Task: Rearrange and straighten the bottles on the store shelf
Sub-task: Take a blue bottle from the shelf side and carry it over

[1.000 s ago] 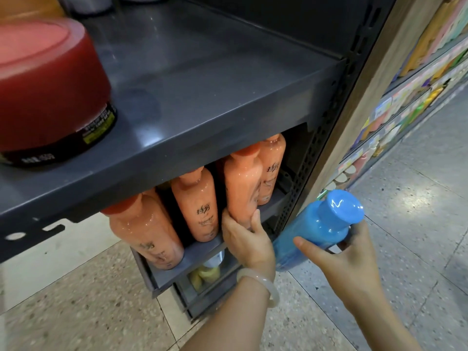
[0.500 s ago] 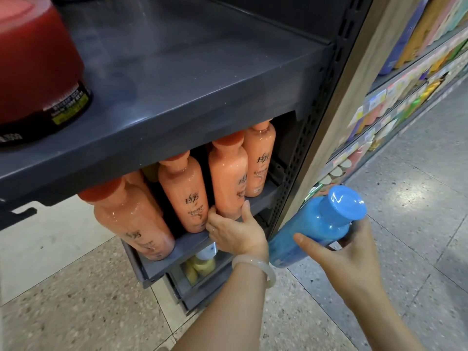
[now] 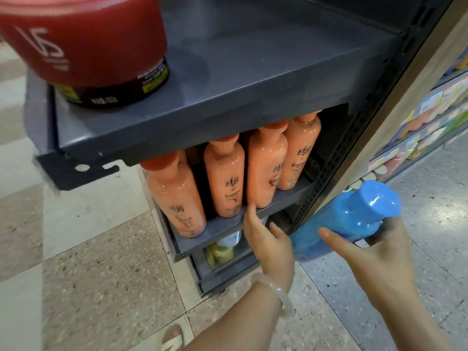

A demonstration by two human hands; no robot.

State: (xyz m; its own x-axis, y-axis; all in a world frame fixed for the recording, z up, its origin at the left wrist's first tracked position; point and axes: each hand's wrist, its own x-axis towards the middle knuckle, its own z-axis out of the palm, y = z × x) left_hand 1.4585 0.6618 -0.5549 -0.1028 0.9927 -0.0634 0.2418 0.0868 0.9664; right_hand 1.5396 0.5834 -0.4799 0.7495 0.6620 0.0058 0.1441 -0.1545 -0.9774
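Four orange bottles (image 3: 224, 183) upright along shelf (image 3: 228, 230) front edge, roughly in row; leftmost leans a little. Left hand (image 3: 268, 239), fingers loose, touches third bottle's base. Right hand (image 3: 379, 252) grips blue bottle (image 3: 339, 221), off shelf near right corner. Blue one not yet placed.

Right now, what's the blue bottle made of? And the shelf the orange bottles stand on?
The blue bottle looks like glossy, see-through plastic: light glints on its cap, and its body glows where light passes through. The shelf under the orange bottles looks like painted grey metal, thin and folded at its front edge, with a dull sheen. The post beside it has punched holes, which suits metal too.
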